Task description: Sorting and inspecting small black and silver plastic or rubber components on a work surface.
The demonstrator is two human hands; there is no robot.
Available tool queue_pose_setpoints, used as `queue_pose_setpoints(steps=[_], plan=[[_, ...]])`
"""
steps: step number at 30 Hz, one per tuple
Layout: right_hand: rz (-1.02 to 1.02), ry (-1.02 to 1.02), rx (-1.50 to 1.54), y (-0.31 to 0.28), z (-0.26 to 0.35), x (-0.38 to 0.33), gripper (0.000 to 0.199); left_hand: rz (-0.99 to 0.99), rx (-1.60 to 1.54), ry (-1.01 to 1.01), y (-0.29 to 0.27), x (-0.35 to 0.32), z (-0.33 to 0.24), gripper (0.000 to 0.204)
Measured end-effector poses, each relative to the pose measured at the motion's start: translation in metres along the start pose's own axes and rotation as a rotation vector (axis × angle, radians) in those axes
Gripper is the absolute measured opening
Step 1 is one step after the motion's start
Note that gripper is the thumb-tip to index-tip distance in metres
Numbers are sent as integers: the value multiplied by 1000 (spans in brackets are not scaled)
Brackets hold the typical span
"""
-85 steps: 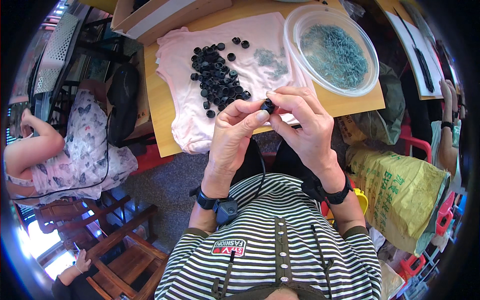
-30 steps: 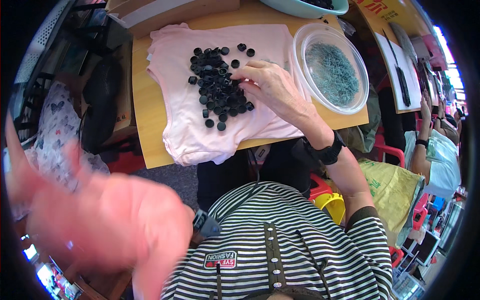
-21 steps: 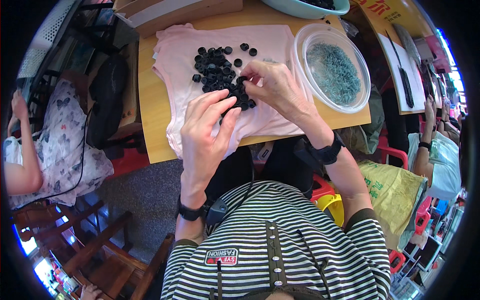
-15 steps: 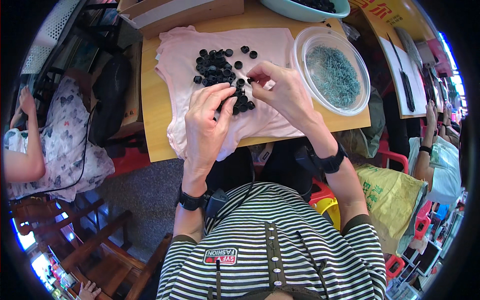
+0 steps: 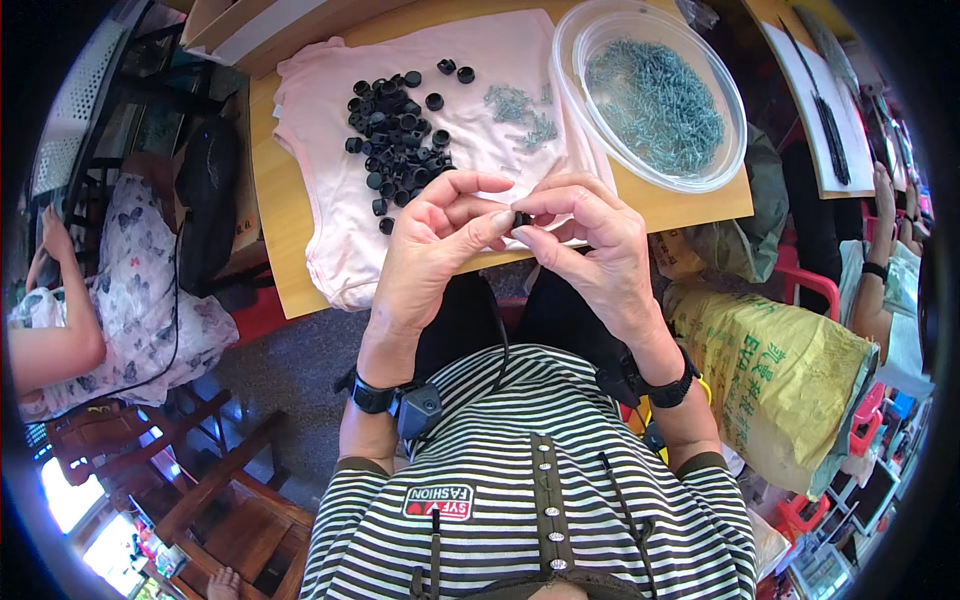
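Above the table's near edge, a small black round cap (image 5: pixel 521 219) is pinched between the thumb and index finger of my right hand (image 5: pixel 595 235). My left hand (image 5: pixel 430 235) meets it from the left, its thumb tip against the cap and its other fingers curled behind. Beyond my left hand, a heap of similar black caps (image 5: pixel 395 130) lies on a pink cloth (image 5: pixel 320 190). To the heap's right sits a small pile of pale screws (image 5: pixel 525 118). Many more screws (image 5: pixel 655 105) fill a clear round tub (image 5: pixel 572 75) on the right.
The wooden table (image 5: pixel 285 280) carries a cardboard box (image 5: pixel 255 30) at its far left. A yellow woven sack (image 5: pixel 770 370) stands at my right. Another person in a patterned garment (image 5: pixel 135 270) sits on the left, near a wooden chair (image 5: pixel 235 520). More people work at the far right.
Both hands have drawn back from the cap heap toward me and come together around one cap. The small screw pile, hidden before behind my right hand, now shows. The whole view has shifted slightly.
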State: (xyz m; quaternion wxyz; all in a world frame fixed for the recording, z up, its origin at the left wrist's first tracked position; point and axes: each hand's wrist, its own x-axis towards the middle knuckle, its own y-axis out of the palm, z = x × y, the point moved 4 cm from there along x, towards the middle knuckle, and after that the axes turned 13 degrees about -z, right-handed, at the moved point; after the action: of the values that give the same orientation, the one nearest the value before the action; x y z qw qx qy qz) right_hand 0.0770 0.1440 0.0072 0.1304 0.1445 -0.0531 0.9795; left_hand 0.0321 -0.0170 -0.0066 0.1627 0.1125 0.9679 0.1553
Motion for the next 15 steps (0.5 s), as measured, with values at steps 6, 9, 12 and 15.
queue_pose_setpoints(steps=[6, 9, 12, 15], plan=[[-73, -30, -178, -15, -10, 2, 23, -152, 996, 762, 18, 14, -21, 13], [20, -209, -456, -9, -12, 2, 25, -139, 1150, 901, 27, 22, -17, 14], [85, -289, -684, -5, -15, -1, 28, -85, 1240, 965, 35, 26, -12, 14], [119, -292, -726, -4, -16, -3, 31, -63, 1311, 961, 36, 29, -9, 13]])
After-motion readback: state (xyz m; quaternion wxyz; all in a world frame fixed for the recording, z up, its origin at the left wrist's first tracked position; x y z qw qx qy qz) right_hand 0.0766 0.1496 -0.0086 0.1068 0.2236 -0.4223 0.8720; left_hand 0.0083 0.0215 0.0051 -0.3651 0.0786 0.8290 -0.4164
